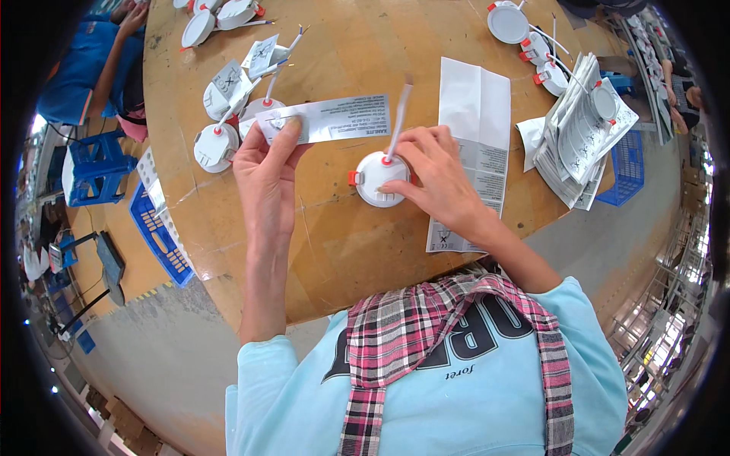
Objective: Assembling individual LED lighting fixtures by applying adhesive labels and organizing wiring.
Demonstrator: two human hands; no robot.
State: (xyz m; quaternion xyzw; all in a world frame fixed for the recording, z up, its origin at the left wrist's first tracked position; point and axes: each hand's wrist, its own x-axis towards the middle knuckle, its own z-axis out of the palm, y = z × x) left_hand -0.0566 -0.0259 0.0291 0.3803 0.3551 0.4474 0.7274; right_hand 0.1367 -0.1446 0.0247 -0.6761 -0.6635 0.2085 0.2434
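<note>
My left hand (265,171) pinches a silver-grey printed label strip (346,120) between thumb and fingers, holding it above the table. My right hand (445,182) grips a round white downlight (371,179) from its right side, thumb across the top face and fingers near the cable. A red clip sticks out on the light's left, and its white cable (401,114) rises from a red grommet. Just right of my right hand lies a long unfolded printed sheet (473,99), partly covered by that hand and forearm.
More white downlights (213,150) with cables and folded leaflets lie beyond my left hand. Others (507,24) sit at the far right, near a stack of leaflets (563,163). Blue baskets (156,232) stand beside the wooden table (327,262). A person in blue (95,57) is at the far left.
</note>
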